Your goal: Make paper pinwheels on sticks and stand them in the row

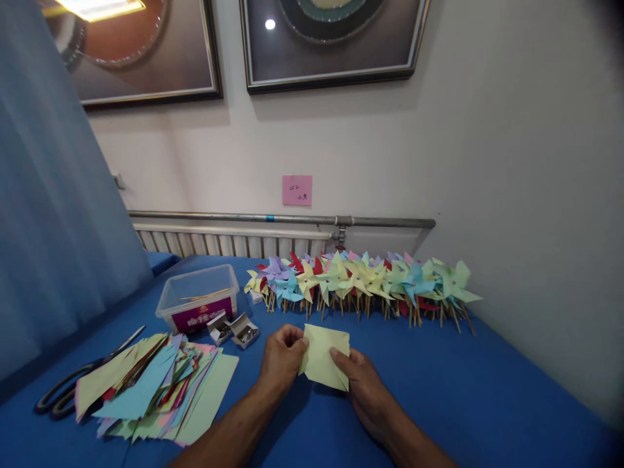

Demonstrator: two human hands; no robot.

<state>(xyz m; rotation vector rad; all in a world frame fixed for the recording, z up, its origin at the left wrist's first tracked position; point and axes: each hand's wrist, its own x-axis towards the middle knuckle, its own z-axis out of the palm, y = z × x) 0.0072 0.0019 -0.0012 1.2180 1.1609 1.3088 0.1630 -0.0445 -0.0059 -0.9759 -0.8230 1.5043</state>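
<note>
Both hands pinch one pale yellow folded paper square [324, 356] above the blue desk [463, 390]: left hand [283, 357] at its left edge, right hand [359, 376] on its lower right.

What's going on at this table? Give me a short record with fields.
Left hand: pinches the left edge of a yellow paper square
Right hand: grips the same square's lower right
Behind: row of finished paper pinwheels on sticks
Left: stack of cut coloured paper, scissors, plastic tub holding sticks, small open boxes
Surface: blue tablecloth
</note>
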